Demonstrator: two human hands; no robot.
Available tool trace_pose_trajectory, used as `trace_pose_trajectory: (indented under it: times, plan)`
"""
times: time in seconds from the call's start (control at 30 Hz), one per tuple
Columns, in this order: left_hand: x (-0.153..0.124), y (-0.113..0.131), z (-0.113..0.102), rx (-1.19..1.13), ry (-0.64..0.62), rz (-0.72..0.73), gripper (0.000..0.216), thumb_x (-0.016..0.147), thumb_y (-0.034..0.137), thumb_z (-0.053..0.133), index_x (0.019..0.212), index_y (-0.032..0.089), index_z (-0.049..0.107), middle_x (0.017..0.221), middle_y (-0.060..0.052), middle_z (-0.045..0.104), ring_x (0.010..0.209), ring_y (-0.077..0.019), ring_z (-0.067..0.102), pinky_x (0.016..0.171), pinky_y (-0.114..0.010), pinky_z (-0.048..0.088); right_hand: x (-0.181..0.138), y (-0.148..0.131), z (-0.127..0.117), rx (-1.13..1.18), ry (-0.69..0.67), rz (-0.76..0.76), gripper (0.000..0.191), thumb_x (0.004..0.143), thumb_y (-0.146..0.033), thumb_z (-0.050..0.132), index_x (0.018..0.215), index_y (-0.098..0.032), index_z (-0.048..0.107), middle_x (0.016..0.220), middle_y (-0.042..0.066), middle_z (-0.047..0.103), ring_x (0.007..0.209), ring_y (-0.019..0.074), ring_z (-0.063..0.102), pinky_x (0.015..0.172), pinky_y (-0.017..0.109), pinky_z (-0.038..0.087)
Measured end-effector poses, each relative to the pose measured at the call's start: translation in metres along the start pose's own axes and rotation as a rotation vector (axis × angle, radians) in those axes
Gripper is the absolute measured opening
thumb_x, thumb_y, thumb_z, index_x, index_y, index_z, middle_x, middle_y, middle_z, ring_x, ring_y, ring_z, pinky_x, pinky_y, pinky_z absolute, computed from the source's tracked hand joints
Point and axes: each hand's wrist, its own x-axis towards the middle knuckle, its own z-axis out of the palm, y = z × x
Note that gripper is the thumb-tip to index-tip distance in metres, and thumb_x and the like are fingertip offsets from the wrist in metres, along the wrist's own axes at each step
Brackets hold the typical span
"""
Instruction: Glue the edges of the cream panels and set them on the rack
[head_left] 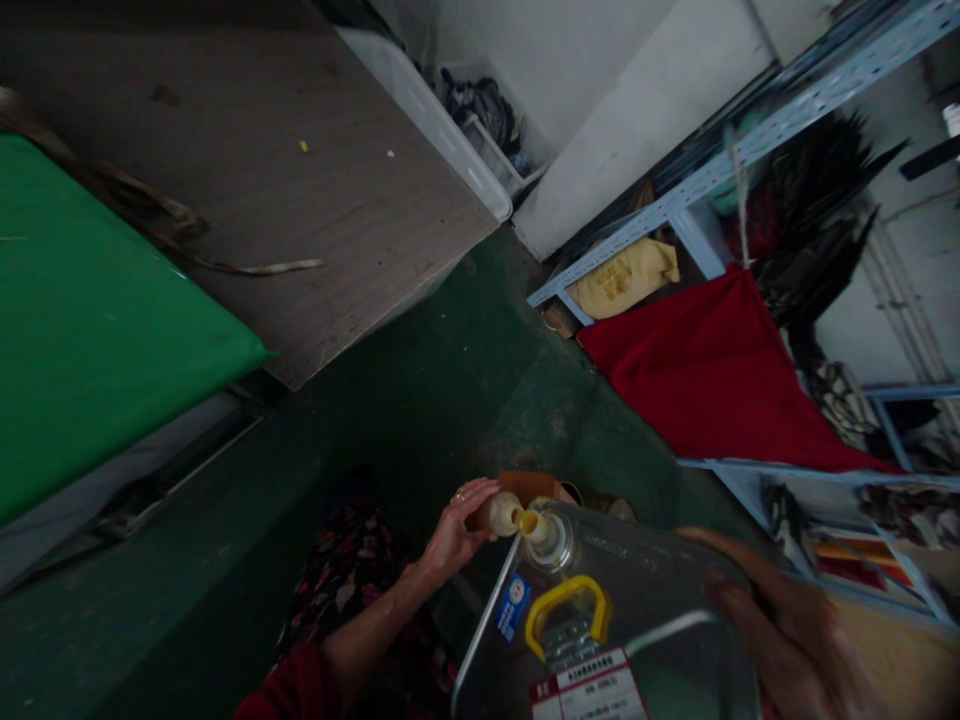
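My left hand [457, 528] is closed around a small translucent bottle [504, 513], its mouth facing right. A large rectangular metal can [660, 590] lies tipped in front of me, with a yellow handle [568, 610] and a paper label on its top. The can's yellowish spout [532, 526] meets the mouth of the bottle; whether liquid runs between them is too small to tell. Blurred by motion, my right hand [787, 620] grips the can's right side, its fingertips partly hidden.
A cardboard box [529, 484] stands on the green floor [450, 370] behind the bottle. At left is a wooden-topped table [337, 170] with a green sheet [97, 320]. Blue metal shelving [637, 240] with a hanging red cloth [720, 385] stands at right.
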Motion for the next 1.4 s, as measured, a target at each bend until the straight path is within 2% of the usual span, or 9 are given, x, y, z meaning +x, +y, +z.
trace_pose_trajectory:
  times: [0.1, 0.23, 0.4, 0.5, 0.6, 0.73, 0.97, 1.17, 1.4]
  plan:
    - [-0.001, -0.002, 0.000, 0.011, -0.003, -0.005, 0.062, 0.072, 0.049, 0.075, 0.127, 0.022, 0.061, 0.129, -0.014, 0.061, 0.126, -0.0339, 0.050, 0.108, -0.055, 0.035, 0.004, 0.013, -0.004, -0.043, -0.012, -0.014, 0.038, 0.089, -0.051, 0.046, 0.110, -0.026, 0.064, 0.110, -0.001, 0.070, 0.108, 0.0181, 0.063, 0.099, 0.021, 0.044]
    - [-0.001, -0.005, 0.001, 0.030, 0.003, -0.003, 0.063, 0.072, 0.048, 0.075, 0.127, 0.022, 0.060, 0.130, -0.014, 0.061, 0.126, -0.0336, 0.050, 0.107, -0.055, 0.035, 0.012, 0.032, -0.012, -0.103, -0.109, -0.134, 0.036, 0.088, -0.049, 0.051, 0.110, -0.026, 0.067, 0.107, -0.002, 0.071, 0.101, 0.0173, 0.067, 0.090, 0.018, 0.050]
    - [-0.001, -0.004, 0.001, 0.015, 0.011, 0.011, 0.063, 0.071, 0.049, 0.076, 0.126, 0.022, 0.061, 0.128, -0.014, 0.062, 0.125, -0.0332, 0.051, 0.107, -0.054, 0.036, 0.013, 0.034, -0.014, -0.121, -0.086, -0.199, 0.036, 0.089, -0.047, 0.050, 0.111, -0.024, 0.067, 0.110, 0.000, 0.071, 0.102, 0.0189, 0.066, 0.092, 0.021, 0.049]
    - [-0.001, -0.002, 0.001, 0.009, 0.009, -0.004, 0.061, 0.072, 0.046, 0.076, 0.126, 0.022, 0.061, 0.128, -0.014, 0.062, 0.126, -0.0328, 0.050, 0.108, -0.054, 0.036, 0.008, 0.024, -0.009, -0.123, -0.068, -0.142, 0.039, 0.088, -0.051, 0.048, 0.110, -0.024, 0.067, 0.108, 0.000, 0.071, 0.101, 0.0194, 0.067, 0.092, 0.022, 0.051]
    - [-0.001, -0.001, 0.000, 0.015, 0.007, -0.021, 0.061, 0.071, 0.044, 0.077, 0.126, 0.022, 0.061, 0.129, -0.014, 0.062, 0.126, -0.0329, 0.050, 0.108, -0.054, 0.035, 0.003, 0.010, -0.004, -0.042, -0.019, -0.040, 0.040, 0.089, -0.053, 0.046, 0.110, -0.025, 0.064, 0.111, 0.000, 0.069, 0.105, 0.0187, 0.064, 0.099, 0.023, 0.045]
    - [0.000, -0.002, -0.001, 0.025, 0.003, -0.017, 0.062, 0.071, 0.046, 0.076, 0.126, 0.022, 0.061, 0.129, -0.014, 0.062, 0.126, -0.0332, 0.050, 0.107, -0.054, 0.036, -0.002, -0.001, 0.000, 0.036, 0.016, -0.013, 0.039, 0.087, -0.054, 0.047, 0.108, -0.025, 0.063, 0.109, -0.001, 0.068, 0.107, 0.0179, 0.061, 0.103, 0.023, 0.039]
    - [0.000, -0.003, 0.001, 0.029, 0.002, -0.008, 0.063, 0.071, 0.049, 0.075, 0.126, 0.021, 0.060, 0.128, -0.014, 0.062, 0.125, -0.0329, 0.051, 0.107, -0.053, 0.036, -0.001, 0.000, -0.001, 0.006, -0.003, 0.037, 0.039, 0.087, -0.053, 0.046, 0.109, -0.026, 0.064, 0.109, -0.001, 0.069, 0.108, 0.0201, 0.061, 0.102, 0.026, 0.041]
    - [0.000, -0.001, 0.000, 0.030, -0.002, -0.009, 0.062, 0.072, 0.049, 0.075, 0.126, 0.022, 0.060, 0.129, -0.014, 0.062, 0.126, -0.0327, 0.051, 0.108, -0.053, 0.036, 0.000, 0.001, -0.001, -0.017, 0.006, 0.010, 0.039, 0.087, -0.052, 0.045, 0.108, -0.025, 0.065, 0.114, -0.001, 0.068, 0.109, 0.0199, 0.061, 0.101, 0.026, 0.042]
    - [0.001, 0.002, -0.001, 0.012, -0.008, -0.017, 0.062, 0.072, 0.051, 0.074, 0.126, 0.022, 0.061, 0.128, -0.014, 0.062, 0.125, -0.0330, 0.051, 0.108, -0.053, 0.035, -0.001, -0.001, 0.000, 0.008, 0.020, 0.030, 0.036, 0.087, -0.051, 0.046, 0.107, -0.028, 0.064, 0.107, -0.002, 0.069, 0.108, 0.0192, 0.061, 0.102, 0.025, 0.041]
